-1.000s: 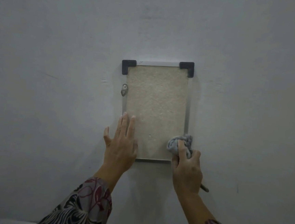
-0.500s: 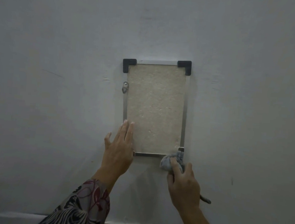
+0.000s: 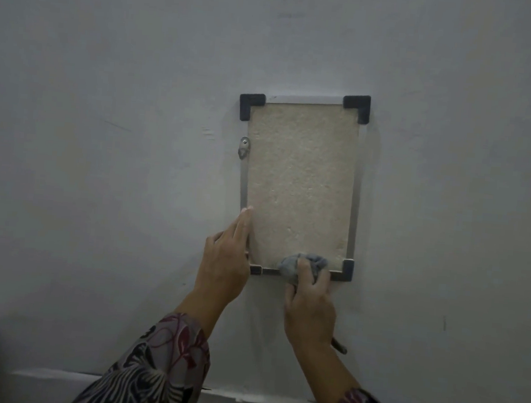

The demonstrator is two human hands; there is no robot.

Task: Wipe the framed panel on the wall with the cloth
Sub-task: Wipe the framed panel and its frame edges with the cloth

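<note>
Grey crumpled cloth (image 3: pixel 303 266) rubs grainy rectangular panel (image 3: pixel 301 185).

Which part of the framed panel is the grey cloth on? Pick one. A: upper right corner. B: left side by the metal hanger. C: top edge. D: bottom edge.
D: the crumpled grey cloth in the right hand sits on the bottom edge of the beige framed panel.
</note>
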